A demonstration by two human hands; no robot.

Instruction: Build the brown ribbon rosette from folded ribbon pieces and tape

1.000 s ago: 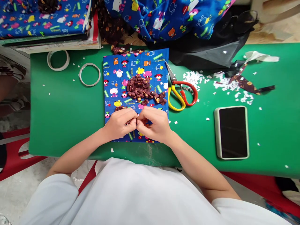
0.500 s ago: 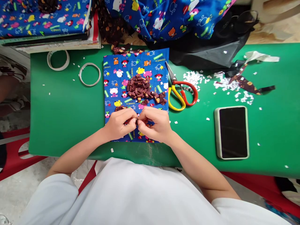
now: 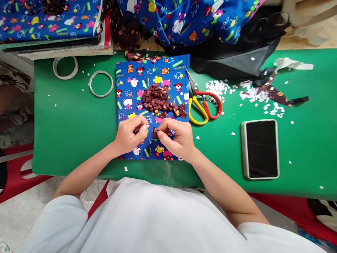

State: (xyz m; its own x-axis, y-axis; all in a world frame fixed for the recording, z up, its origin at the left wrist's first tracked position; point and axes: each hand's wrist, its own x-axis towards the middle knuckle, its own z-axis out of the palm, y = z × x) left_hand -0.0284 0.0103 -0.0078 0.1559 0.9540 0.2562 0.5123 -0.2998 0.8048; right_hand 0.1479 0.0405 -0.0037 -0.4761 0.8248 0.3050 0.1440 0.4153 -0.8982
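A blue cartoon-print cloth (image 3: 126, 77) lies on the green table (image 3: 68, 119). On its middle sits a heap of several small dark-brown fabric pieces (image 3: 158, 100). My right hand (image 3: 176, 138) pinches one small brown piece (image 3: 155, 132) between thumb and fingertips over the near part of the cloth. Just to its left, my left hand (image 3: 131, 135) is curled with fingertips pinched together; something dark shows under the fingers, but I cannot tell what. The two hands are a small gap apart.
Red-and-yellow scissors (image 3: 202, 102) lie right of the cloth. A phone (image 3: 260, 148) lies face up further right. White paper scraps (image 3: 218, 87) and a brown fabric strip (image 3: 279, 95) are scattered behind it. Two tape rings (image 3: 100, 83) lie at the left. Piled fabric (image 3: 184, 21) fills the back.
My hands were pressed together over the cloth's near part; they have drawn apart and shifted slightly away from me. The brown piece now shows in my right fingertips.
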